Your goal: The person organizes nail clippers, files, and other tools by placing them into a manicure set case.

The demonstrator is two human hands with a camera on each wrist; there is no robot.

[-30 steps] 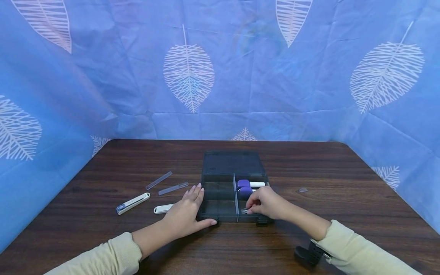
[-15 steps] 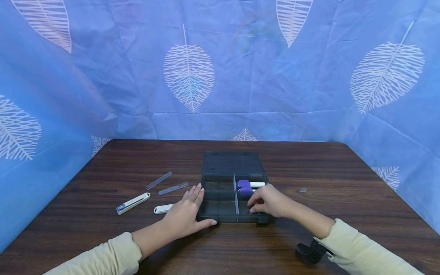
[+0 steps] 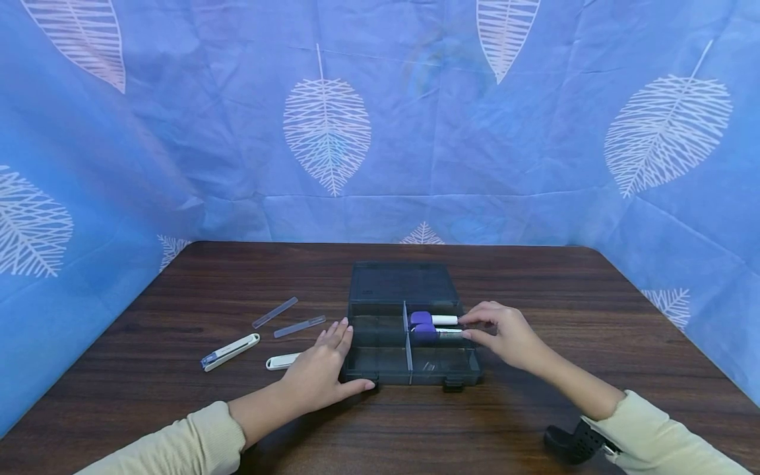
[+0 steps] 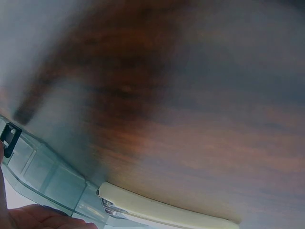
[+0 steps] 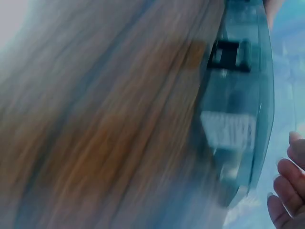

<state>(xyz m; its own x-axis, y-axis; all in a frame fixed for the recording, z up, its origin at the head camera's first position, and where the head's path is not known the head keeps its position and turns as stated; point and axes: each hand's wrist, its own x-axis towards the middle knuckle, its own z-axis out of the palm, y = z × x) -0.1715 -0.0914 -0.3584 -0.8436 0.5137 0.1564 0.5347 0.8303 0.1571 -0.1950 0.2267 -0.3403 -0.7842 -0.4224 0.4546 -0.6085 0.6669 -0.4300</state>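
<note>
A dark translucent divided box [image 3: 380,361] stands open on the table. My left hand [image 3: 317,373] rests on its left side with outstretched fingers and thumb. My right hand [image 3: 510,335] is by the right edge, thumb and fingers spread, nothing visible held; in the right wrist view its fingers [image 5: 288,186] are loosely bent beside the box. Two purple-and-white items [image 3: 423,319] lie in the back right compartment. Small clear pieces [image 3: 429,367] sit in the front right compartment. Partly behind my left hand is a white-handled tool [image 3: 282,361], seemingly a nail clipper, its metal end showing in the left wrist view.
Left of the box lie two clear plastic strips [image 3: 275,313] and a white clipper-like tool with a blue end [image 3: 229,351]. A small clear piece [image 3: 523,328] is on the table [image 3: 534,277] to the right. Blue leaf-patterned cloth [image 3: 392,145] surrounds the table.
My right hand has left the front right compartment and moved right and up to the box's right edge. Small clear pieces now show in that compartment. My left hand stays where it was.
</note>
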